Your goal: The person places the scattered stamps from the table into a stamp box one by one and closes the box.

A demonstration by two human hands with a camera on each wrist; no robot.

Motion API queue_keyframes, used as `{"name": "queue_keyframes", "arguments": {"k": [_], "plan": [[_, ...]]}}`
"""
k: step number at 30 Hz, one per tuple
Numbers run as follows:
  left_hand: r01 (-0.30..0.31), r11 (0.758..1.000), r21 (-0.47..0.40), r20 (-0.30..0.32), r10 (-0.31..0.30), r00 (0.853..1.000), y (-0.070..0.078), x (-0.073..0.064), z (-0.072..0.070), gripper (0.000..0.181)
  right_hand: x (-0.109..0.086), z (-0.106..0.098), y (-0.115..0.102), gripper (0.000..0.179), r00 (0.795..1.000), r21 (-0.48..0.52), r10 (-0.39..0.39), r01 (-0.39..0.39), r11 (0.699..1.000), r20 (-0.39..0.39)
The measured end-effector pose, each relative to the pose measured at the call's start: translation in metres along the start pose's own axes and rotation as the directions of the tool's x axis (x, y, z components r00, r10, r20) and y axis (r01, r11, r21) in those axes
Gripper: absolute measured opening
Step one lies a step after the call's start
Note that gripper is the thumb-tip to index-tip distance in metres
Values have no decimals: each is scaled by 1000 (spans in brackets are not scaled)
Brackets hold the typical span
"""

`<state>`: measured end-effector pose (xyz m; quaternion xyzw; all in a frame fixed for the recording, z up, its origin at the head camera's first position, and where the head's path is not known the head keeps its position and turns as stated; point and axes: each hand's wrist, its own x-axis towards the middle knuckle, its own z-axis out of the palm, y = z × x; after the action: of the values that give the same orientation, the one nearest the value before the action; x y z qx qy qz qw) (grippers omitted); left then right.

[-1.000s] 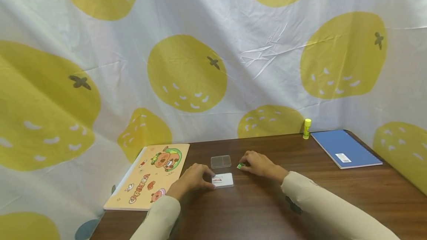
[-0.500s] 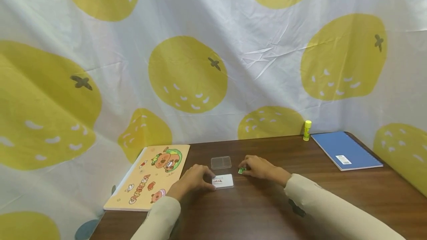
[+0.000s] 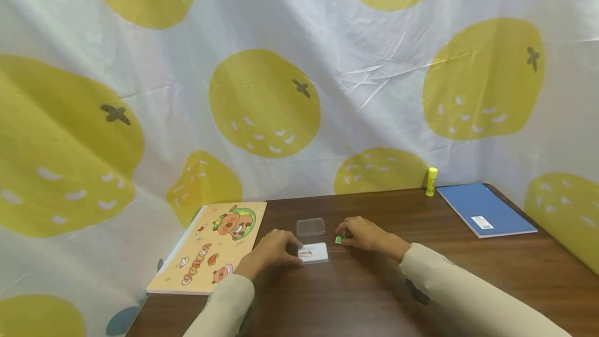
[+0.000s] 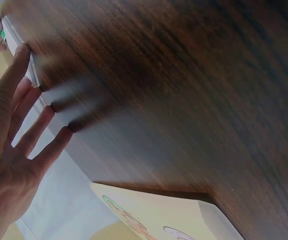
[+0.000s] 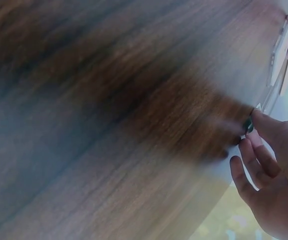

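In the head view my left hand (image 3: 275, 250) holds a shallow clear plastic box (image 3: 323, 261) by its left end, thumb at the near edge and index finger at the far edge. A white card with a red and grey print (image 3: 315, 252) lies in the box. The other fingers spread out beside it in the left wrist view. My right hand (image 3: 365, 234) pinches a small green-and-white piece (image 3: 339, 240) just right of the box, thumb against forefinger. Its kind is too small to make out. Behind the box lies a clear plastic lid (image 3: 311, 227), flat on the table.
A capybara-print notebook (image 3: 206, 254) lies on the left of the brown wooden table (image 3: 346, 300). Toward the back right stand a yellow glue stick (image 3: 431, 182) and a blue spiral notebook (image 3: 484, 209). A lemon-patterned curtain (image 3: 374, 103) hangs behind the table.
My right hand has shifted slightly right and nearer, and the green piece has turned in its fingers. The left hand and the box stay in place.
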<state>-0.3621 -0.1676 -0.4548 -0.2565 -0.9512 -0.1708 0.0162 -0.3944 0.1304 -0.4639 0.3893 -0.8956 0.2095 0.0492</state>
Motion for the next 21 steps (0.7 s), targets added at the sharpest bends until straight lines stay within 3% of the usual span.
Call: {"name": "queue_keyframes", "arguments": {"k": [6, 10, 16, 21], "plan": [[-3, 1000, 10, -8, 4, 1000, -1, 2, -4, 41, 5, -1, 0, 28, 999, -12, 38, -38, 999, -7], [-7, 1000, 9, -8, 7, 1000, -1, 2, -3, 41, 7, 1, -1, 27, 998, -11, 20, -21, 1000, -51], [-11, 1000, 4, -7, 11, 1000, -2, 2, 0, 41, 9, 4, -5, 28, 993, 42, -5, 10, 999, -121], [-9, 1000, 8, -3, 9, 1000, -2, 3, 2, 42, 6, 6, -10, 28, 993, 119, 40, -27, 993, -107]]}}
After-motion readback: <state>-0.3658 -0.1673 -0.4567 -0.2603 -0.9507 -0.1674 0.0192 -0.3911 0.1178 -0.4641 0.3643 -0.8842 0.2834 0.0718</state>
